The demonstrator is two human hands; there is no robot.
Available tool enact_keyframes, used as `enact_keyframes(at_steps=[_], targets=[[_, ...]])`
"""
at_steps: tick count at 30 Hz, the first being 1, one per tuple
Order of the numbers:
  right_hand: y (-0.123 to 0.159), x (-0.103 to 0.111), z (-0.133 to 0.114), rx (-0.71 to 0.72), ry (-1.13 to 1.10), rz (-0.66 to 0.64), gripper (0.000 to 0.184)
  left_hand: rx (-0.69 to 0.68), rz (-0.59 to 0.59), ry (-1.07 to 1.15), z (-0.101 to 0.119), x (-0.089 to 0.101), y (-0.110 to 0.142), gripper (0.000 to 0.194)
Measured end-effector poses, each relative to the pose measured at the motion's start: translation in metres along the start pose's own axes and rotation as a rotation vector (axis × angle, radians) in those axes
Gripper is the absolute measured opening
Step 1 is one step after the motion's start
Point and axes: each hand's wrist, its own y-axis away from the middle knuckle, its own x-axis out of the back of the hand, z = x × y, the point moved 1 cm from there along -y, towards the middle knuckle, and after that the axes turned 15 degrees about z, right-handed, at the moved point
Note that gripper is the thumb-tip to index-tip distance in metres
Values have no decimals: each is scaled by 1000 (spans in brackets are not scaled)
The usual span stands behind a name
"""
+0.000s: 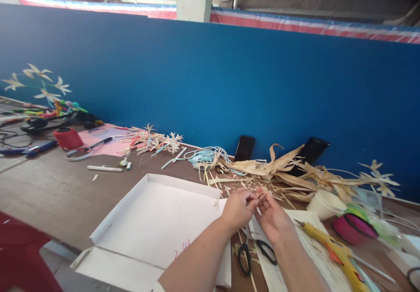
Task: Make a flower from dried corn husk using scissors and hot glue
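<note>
I have a thin, pale strip [261, 194] up between my fingertips, a little below and right of the middle of the frame. My left hand [241, 206] comes in from the bottom edge, forearm slanting up to the right, wrist bent, back of the hand towards me, thumb and forefinger pinched together on the strip. My right hand [274, 217] leans up to the left with its palm turned towards me and fingers fairly straight; their tips meet the strip, though I can't tell how firmly they close on it. Under my wrists, low in the frame, lie black-handled scissors [244, 259]. To the left, my left forearm crosses a white open box [154, 209] with pink handwriting [182, 248]: a 2, then what looks like a 4, the rest unclear. At lower right, a yellow glue gun [337, 250] lies over a printed sheet [310, 236] whose lines are too small to read. Beyond my fingertips, dried husks [278, 172] spread right, below a blue partition [197, 82].
</note>
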Motion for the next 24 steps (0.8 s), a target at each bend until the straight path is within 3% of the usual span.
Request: enact_keyframes(at_steps=[5, 8, 11, 14, 17, 24], targets=[[4, 1, -6, -15, 33, -175, 38, -12, 16, 2, -1, -1, 1, 10], [5, 3, -10, -30, 41, -189, 52, -12, 23, 14, -1, 0, 1, 9], [3, 6, -11, 35, 109, -72, 61, -7, 34, 34, -1, 0, 1, 8], [0, 9, -12, 331, 210, 137, 56, 35, 46, 61, -2, -1, 0, 9], [-3, 12, -12, 547, 300, 208, 47, 76, 44, 88, -3, -1, 0, 11], [-5, 12, -14, 460, 362, 221, 43, 82, 44, 101, -2, -1, -1, 11]])
